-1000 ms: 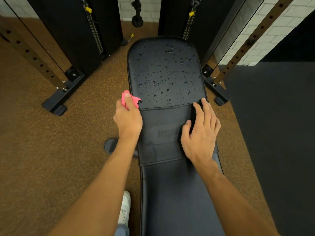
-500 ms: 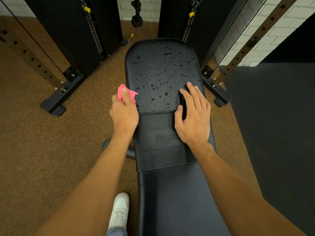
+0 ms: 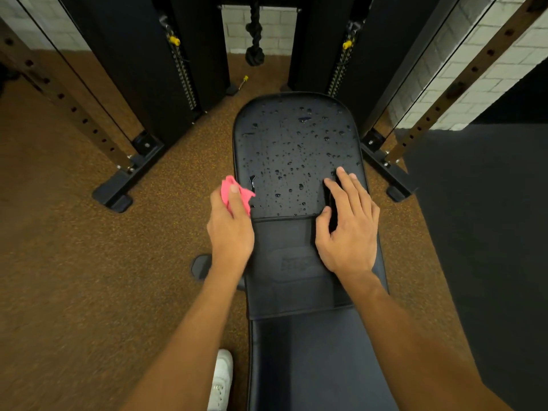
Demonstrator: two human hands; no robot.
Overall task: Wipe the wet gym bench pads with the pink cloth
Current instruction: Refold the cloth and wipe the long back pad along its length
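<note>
A black gym bench runs up the middle of the head view. Its far pad (image 3: 296,149) is covered with water drops, while the middle section (image 3: 284,268) and the near pad (image 3: 311,366) look dry. My left hand (image 3: 231,229) grips a bunched pink cloth (image 3: 229,191) at the left edge of the wet pad, near its lower corner. My right hand (image 3: 348,229) lies flat with fingers spread on the right side of the bench, its fingertips on the wet pad.
Black cable-machine columns (image 3: 189,54) stand behind the bench, with rack feet on the floor at the left (image 3: 118,194) and right (image 3: 394,182). A knotted rope (image 3: 255,54) hangs at the back. My white shoe (image 3: 221,378) is on the brown floor; a dark mat (image 3: 489,232) lies to the right.
My right hand slid forward from the middle section onto the wet pad's lower right. My left hand with the cloth stays at the pad's left edge. The view has tilted up slightly.
</note>
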